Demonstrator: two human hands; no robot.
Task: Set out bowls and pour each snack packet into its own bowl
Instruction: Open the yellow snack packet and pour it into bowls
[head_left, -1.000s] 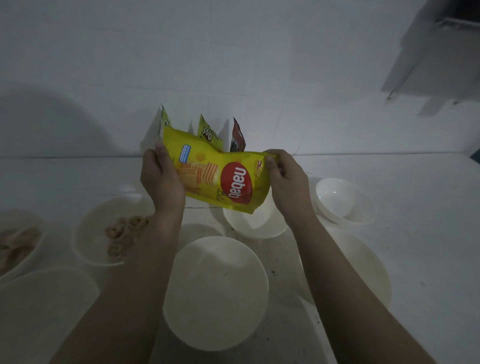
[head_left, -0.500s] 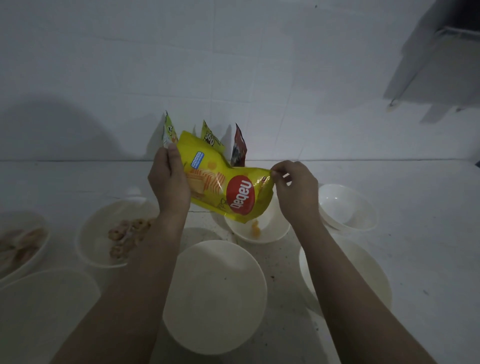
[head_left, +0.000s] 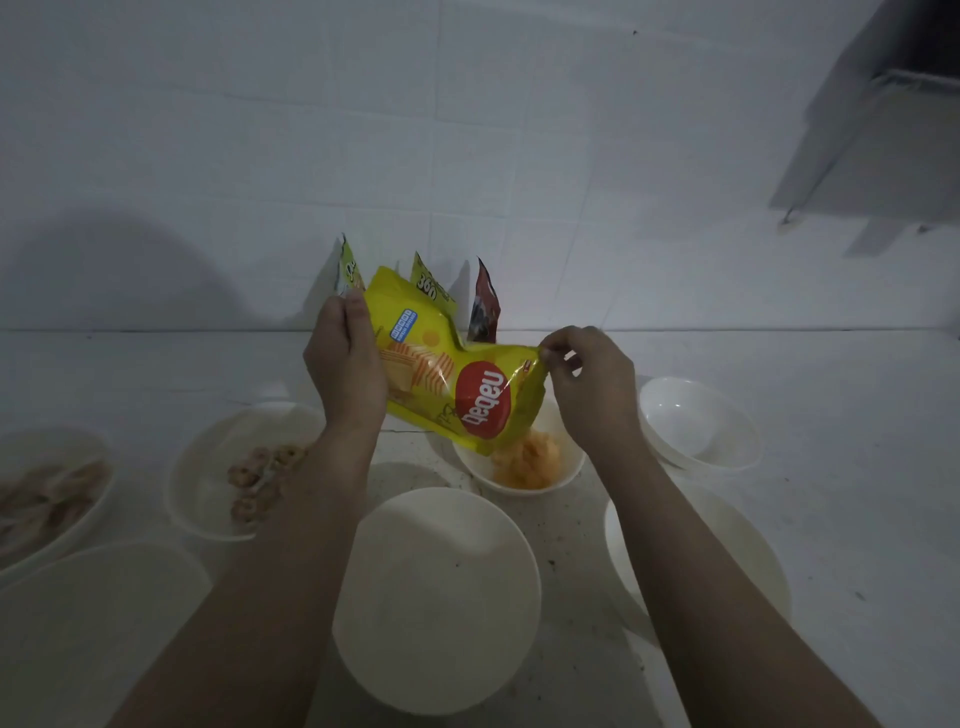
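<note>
- The left hand (head_left: 345, 374) grips the raised closed end of the glossy yellow snack packet with a red oval logo (head_left: 447, 374), fingers wrapped round its edge; the right hand (head_left: 589, 384) pinches the torn corner at the lower end between thumb and fingertips, the other fingers loosely curled
- A second ago the packet was held nearly level; now its left end is lifted higher and the mouth points down over the small white bowl at mid-counter (head_left: 519, 467)
- That bowl, bare a second ago with one piece half a second ago, now holds a heap of pale orange wafer pieces (head_left: 530, 460), so the pour looks well under way
- Outward: a white bowl of ring-shaped snacks (head_left: 208, 483) and another filled bowl (head_left: 52, 499) at left; three more packets (head_left: 485, 306) lean on the tiled wall, so several pours likely remain, with bare bowls (head_left: 696, 421) waiting
</note>
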